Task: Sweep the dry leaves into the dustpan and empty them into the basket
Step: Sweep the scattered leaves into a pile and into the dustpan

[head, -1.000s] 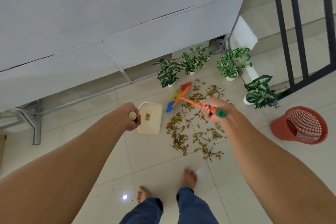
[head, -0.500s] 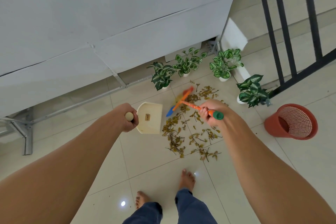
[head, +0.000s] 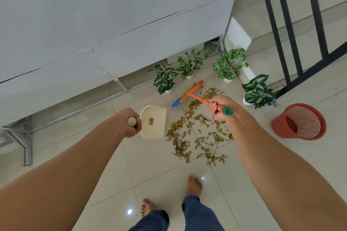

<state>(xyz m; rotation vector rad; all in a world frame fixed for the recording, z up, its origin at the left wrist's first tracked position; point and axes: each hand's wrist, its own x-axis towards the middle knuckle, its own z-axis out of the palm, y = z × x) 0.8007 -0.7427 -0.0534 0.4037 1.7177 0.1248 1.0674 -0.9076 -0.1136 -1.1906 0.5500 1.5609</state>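
Dry leaves (head: 199,131) lie scattered over the pale floor tiles. My left hand (head: 129,122) is closed around the wooden handle of a cream dustpan (head: 154,124), which rests on the floor just left of the leaves with its mouth toward them. My right hand (head: 219,106) grips the orange handle of a broom (head: 187,94). Its orange and blue head hovers over the far edge of the leaves, blurred by motion. A red mesh basket (head: 300,122) stands on the floor to the right, tilted and open toward me.
Several potted green plants (head: 228,65) line the far side by a grey wall panel (head: 112,24). A black railing (head: 293,24) rises at the right. A metal bracket (head: 26,144) sits at the left. My bare feet (head: 193,185) stand below the leaves.
The broom head has swung a little farther away, toward the plants. The dustpan and my left hand stay beside the leaves. The view has shifted slightly.
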